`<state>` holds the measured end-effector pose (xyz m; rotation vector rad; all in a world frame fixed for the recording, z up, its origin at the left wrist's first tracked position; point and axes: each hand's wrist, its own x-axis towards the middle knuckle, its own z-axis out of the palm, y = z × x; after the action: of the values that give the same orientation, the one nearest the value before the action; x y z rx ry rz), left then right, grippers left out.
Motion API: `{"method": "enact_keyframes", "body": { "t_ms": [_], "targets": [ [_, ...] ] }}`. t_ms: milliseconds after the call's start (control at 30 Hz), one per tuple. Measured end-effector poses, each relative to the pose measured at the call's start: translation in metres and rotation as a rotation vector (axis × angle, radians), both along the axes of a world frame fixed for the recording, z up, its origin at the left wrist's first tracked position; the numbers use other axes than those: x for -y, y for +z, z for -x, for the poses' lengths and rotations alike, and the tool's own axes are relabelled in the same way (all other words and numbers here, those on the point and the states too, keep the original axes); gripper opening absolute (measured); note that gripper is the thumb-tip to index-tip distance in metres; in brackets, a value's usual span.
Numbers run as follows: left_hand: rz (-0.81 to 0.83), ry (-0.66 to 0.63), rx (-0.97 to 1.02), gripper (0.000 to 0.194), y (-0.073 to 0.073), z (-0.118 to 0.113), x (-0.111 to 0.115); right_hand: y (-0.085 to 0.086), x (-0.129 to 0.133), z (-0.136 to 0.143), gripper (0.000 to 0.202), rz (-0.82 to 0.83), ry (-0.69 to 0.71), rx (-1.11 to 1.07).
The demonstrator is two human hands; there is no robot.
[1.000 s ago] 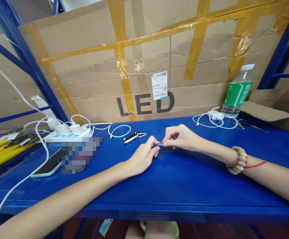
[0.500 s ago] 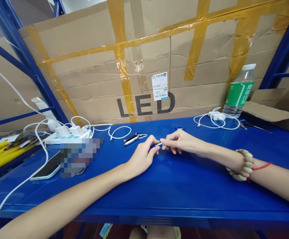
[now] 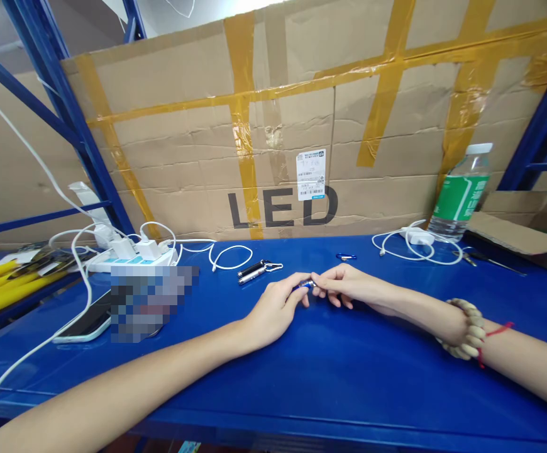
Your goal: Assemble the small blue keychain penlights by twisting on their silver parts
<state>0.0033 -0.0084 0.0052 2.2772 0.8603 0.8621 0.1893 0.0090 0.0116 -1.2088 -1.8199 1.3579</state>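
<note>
My left hand pinches a small blue-and-silver cylinder, which looks like a mini flashlight, between thumb and fingers. From the right, my right hand grips its silver end with thumb and fingertips. Fingers hide much of the piece. Behind my left hand lie a black and a silver mini flashlight side by side, with a silver carabiner clip at their right end. A loose blue carabiner rests on the blue table beyond my right hand.
At the left are a white power strip with plugs, a phone and a blurred-out patch. A white cable with adapter, a water bottle and a pointed tool lie right. A large cardboard box stands behind.
The view has tilted up slightly, so things sit lower in it. Both hands keep their hold on the small flashlight, with only slight finger shifts.
</note>
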Motion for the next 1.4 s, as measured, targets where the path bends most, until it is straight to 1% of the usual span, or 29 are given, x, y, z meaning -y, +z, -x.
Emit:
{"method": "enact_keyframes", "body": {
  "t_ms": [300,433,567,667,833,967,1100,1233,1400],
  "targets": [
    [0.06,-0.021,0.06,0.025,-0.0028,0.0014,-0.0001,0.001,0.0,0.0036,0.06,0.007,0.002,0.035],
    [0.082,-0.02,0.098,0.024,-0.0039,0.0009,0.0001,-0.0006,-0.0016,0.0051,0.062,0.027,-0.009,0.038],
    [0.115,-0.029,0.152,0.023,-0.0033,0.0003,-0.0006,-0.0031,-0.0042,0.0045,0.064,0.035,-0.018,0.026],
    [0.141,-0.021,0.177,0.022,-0.0019,-0.0003,-0.0008,-0.0023,-0.0034,0.004,0.064,0.022,0.008,0.026],
    [0.17,-0.006,0.174,0.025,-0.0012,-0.0018,-0.0012,0.0021,0.002,0.0041,0.063,0.0,0.055,0.045],
    [0.16,-0.013,0.17,0.025,-0.0017,-0.0022,-0.0013,-0.0022,0.0,0.0019,0.064,-0.033,0.073,0.057],
    [0.154,-0.015,0.158,0.026,-0.001,-0.0024,-0.0016,-0.007,-0.0035,0.0009,0.064,-0.048,0.073,0.051],
    [0.169,-0.003,0.161,0.027,-0.0004,-0.0023,-0.0015,-0.0035,-0.001,0.0032,0.064,-0.015,0.051,0.053],
    [0.181,0.003,0.163,0.026,-0.0008,-0.0017,-0.0011,-0.0001,-0.0002,0.0045,0.07,0.008,0.028,0.083]
  ]
}}
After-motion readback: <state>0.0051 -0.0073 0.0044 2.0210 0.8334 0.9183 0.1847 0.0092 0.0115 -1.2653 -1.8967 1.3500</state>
